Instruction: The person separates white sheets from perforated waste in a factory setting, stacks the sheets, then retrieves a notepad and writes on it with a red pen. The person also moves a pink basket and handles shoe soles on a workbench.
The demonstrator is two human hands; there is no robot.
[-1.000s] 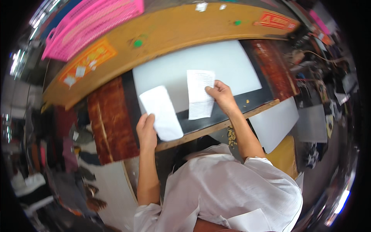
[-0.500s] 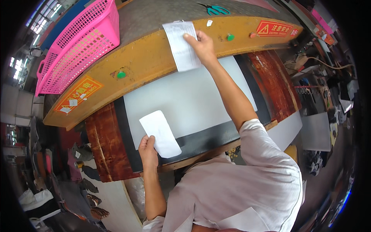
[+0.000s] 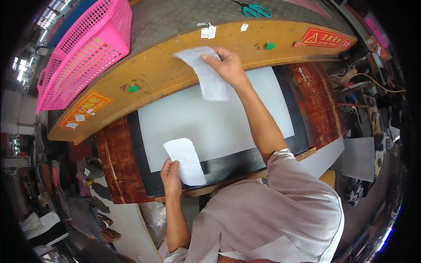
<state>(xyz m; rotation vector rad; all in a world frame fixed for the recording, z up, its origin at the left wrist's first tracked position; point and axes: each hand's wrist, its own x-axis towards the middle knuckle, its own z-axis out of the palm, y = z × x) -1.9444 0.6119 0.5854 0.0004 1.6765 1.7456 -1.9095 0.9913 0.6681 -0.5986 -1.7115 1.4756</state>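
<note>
My right hand [image 3: 226,66] pinches the upper part of a printed paper sheet [image 3: 207,76] between thumb and fingers. That sheet bends and is slightly smeared by motion, in front of the yellow beam and over the far part of the white board. At the near left, my left hand [image 3: 171,173] grips a blank white paper slip [image 3: 186,162] by its left edge, thumb on top. The slip is held over the near left corner of the white board [image 3: 219,127] and its black surround.
A yellow machine beam [image 3: 166,65] with a green button [image 3: 133,88] and another green button [image 3: 269,45] spans the far side. A pink basket [image 3: 87,52] and teal-handled scissors [image 3: 253,10] lie on top. Reddish-brown panels [image 3: 118,162] flank the board.
My right hand has pulled the printed sheet off the yellow beam and toward me, uncovering small white paper scraps there. My left hand and its slip have shifted slightly nearer.
</note>
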